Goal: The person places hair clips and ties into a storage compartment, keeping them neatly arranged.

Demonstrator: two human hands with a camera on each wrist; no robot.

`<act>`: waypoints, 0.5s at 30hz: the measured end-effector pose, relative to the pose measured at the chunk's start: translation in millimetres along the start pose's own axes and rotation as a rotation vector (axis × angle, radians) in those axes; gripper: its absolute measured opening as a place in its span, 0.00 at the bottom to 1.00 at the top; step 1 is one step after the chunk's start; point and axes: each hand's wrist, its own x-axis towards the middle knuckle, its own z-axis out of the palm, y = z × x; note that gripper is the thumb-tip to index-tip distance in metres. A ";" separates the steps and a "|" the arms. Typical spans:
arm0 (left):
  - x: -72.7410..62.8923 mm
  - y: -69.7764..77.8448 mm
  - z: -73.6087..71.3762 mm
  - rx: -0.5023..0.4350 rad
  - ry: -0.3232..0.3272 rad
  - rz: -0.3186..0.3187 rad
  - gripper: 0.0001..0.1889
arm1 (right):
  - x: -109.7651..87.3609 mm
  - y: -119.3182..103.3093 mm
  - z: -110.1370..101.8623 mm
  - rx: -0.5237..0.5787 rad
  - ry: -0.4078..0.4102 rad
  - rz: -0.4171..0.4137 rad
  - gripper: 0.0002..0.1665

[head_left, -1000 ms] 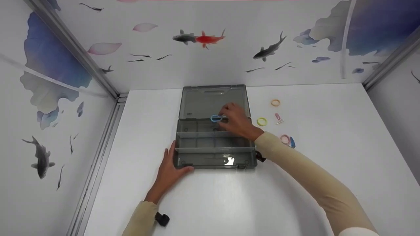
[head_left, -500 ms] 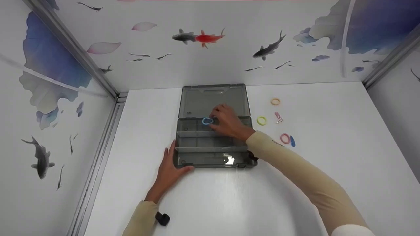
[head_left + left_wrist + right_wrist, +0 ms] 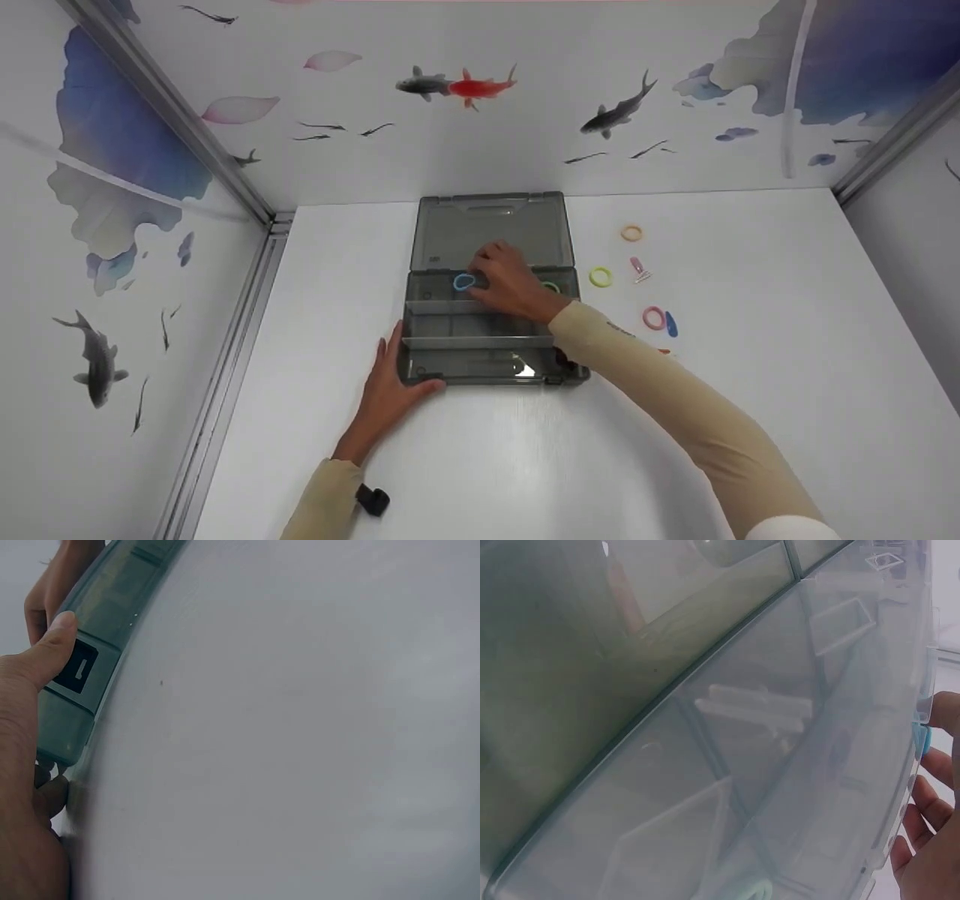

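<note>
A grey see-through storage box (image 3: pixel 480 343) lies with its lid (image 3: pixel 450 232) folded back, split by dividers into long compartments. My left hand (image 3: pixel 384 397) holds its front left corner, thumb on the front wall by a latch (image 3: pixel 77 666) and fingers along the left side. Over the rear compartment my right hand (image 3: pixel 506 281) pinches a blue hair tie (image 3: pixel 464 282) between thumb and finger. In the right wrist view the blue hair tie (image 3: pixel 922 736) shows partly behind the box wall. A green hair tie (image 3: pixel 551 286) sits in the rear compartment, partly hidden by the right hand.
Right of the box lie an orange hair tie (image 3: pixel 631 233), a yellow-green one (image 3: pixel 600 277) and a pink one (image 3: pixel 653 318). Small clips, pink (image 3: pixel 637 264) and blue (image 3: pixel 671 324), lie near them. Behind the box stands a white wall (image 3: pixel 510 161) printed with fish.
My right hand has moved left and slightly toward the front with the blue hair tie, along the rear compartment. The green hair tie has come into view behind it. The left hand stays put.
</note>
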 end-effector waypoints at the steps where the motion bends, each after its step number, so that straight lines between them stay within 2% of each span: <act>1: 0.1 0.4 -0.1 0.002 -0.001 -0.004 0.68 | 0.5 -0.4 0.6 -0.001 -0.006 0.006 0.16; 8: -0.1 0.9 -0.6 -0.002 -0.011 -0.028 0.67 | 4.2 -4.8 1.9 0.006 -0.046 0.019 0.17; 15: -0.3 0.9 -0.6 0.003 -0.009 -0.014 0.68 | 7.1 -7.2 3.7 -0.006 -0.034 -0.014 0.18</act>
